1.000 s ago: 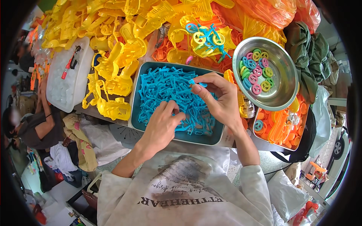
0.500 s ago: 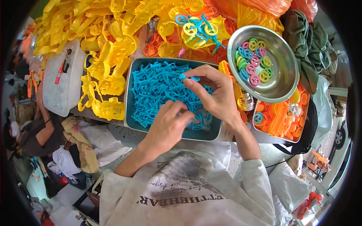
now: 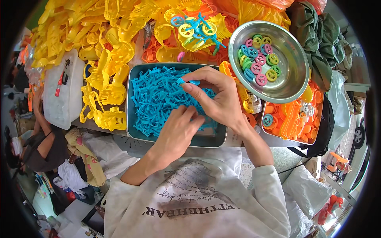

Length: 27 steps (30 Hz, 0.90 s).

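A teal rectangular tray point(image 3: 137, 137) in front of me holds a heap of small blue plastic parts point(image 3: 154, 91). Over its right side, my right hand point(image 3: 222, 97) pinches a small blue plastic part point(image 3: 194, 82) between thumb and fingers. My left hand point(image 3: 176, 129) is closed low over the near middle of the heap, fingers curled down; whatever its fingertips hold is hidden. Beyond the tray lie small toy bicycles point(image 3: 196, 31) with blue frames and coloured wheels. At the right, a round metal bowl point(image 3: 291, 75) contains several pink, green, yellow and blue toy wheels point(image 3: 260, 59).
Yellow plastic parts point(image 3: 109, 71) are piled across the back and left. A translucent white tub point(image 3: 59, 101) bears a red-handled tool point(image 3: 59, 83). Right of my tray, a box point(image 3: 291, 141) contains orange parts. Another person's arm point(image 3: 41, 119) shows at the far left.
The view has shifted a little, so the tray and bowl appear farther left. My right hand keeps its pinch on the blue part, and my left hand stays low over the heap.
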Each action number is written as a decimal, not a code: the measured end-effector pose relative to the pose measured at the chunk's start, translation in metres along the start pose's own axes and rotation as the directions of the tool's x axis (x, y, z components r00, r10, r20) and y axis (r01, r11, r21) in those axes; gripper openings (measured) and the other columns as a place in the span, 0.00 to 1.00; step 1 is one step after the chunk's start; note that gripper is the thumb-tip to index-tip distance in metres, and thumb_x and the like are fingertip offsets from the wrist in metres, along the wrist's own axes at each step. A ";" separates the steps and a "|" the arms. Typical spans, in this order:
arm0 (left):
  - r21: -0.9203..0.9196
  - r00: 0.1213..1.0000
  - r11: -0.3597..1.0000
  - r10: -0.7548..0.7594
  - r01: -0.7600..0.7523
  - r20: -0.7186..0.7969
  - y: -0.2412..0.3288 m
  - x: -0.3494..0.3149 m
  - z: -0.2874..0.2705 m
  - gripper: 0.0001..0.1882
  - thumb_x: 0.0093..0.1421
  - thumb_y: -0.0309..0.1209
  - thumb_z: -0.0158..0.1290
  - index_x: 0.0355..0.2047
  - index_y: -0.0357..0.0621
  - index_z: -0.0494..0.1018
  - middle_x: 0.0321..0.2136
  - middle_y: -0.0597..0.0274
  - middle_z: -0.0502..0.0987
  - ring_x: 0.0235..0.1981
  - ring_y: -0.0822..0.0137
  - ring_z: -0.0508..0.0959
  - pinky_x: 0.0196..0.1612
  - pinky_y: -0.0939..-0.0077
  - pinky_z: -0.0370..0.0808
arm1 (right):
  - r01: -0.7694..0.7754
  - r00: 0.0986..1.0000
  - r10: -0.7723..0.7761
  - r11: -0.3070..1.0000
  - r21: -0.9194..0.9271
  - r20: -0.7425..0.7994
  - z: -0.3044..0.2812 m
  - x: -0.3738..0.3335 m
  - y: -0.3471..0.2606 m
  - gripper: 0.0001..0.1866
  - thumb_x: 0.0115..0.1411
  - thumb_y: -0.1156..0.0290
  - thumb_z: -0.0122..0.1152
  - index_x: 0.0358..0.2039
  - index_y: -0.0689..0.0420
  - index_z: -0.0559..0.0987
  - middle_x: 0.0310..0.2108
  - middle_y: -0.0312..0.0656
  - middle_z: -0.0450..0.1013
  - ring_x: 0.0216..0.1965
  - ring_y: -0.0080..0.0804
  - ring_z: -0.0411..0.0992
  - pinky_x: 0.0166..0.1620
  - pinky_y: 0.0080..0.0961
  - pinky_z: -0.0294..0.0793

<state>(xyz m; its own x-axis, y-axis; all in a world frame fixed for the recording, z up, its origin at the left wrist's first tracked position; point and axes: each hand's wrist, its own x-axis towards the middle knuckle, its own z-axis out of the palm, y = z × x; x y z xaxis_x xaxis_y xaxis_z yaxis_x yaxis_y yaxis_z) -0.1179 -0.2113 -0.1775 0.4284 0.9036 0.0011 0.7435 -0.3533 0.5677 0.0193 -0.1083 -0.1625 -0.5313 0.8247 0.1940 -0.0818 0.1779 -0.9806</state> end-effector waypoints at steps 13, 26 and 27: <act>-0.219 0.978 0.973 -0.111 0.071 -0.176 0.005 0.017 -0.008 0.09 0.49 0.22 0.58 0.32 0.40 0.72 0.35 0.55 0.71 0.38 0.54 0.72 0.41 0.61 0.71 | 0.204 0.974 -0.193 0.976 0.081 -0.121 -0.002 -0.001 0.000 0.09 0.59 0.81 0.60 0.41 0.68 0.77 0.38 0.46 0.73 0.35 0.28 0.76 0.38 0.21 0.79; 0.167 0.996 0.982 0.093 -0.092 0.005 0.006 0.013 0.010 0.07 0.48 0.24 0.54 0.29 0.35 0.74 0.42 0.53 0.66 0.44 0.57 0.67 0.43 0.67 0.70 | 0.208 0.971 -0.197 0.975 0.074 -0.134 -0.004 -0.001 0.003 0.09 0.59 0.81 0.60 0.41 0.68 0.77 0.38 0.46 0.73 0.35 0.28 0.76 0.37 0.22 0.80; 0.168 0.995 0.981 0.095 -0.094 0.004 0.006 0.013 0.009 0.07 0.48 0.24 0.54 0.29 0.35 0.74 0.42 0.53 0.66 0.44 0.57 0.67 0.43 0.67 0.70 | 0.203 0.973 -0.193 0.977 0.071 -0.128 -0.005 -0.002 0.005 0.09 0.59 0.81 0.60 0.41 0.68 0.77 0.38 0.46 0.73 0.35 0.28 0.76 0.37 0.22 0.80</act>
<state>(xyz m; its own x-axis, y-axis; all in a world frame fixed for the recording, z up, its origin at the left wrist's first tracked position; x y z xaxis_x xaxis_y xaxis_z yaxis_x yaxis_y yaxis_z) -0.1032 -0.2034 -0.1813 0.4989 0.8651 0.0521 0.7753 -0.4724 0.4191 0.0241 -0.1063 -0.1672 -0.3935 0.8364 0.3816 -0.2476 0.3034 -0.9201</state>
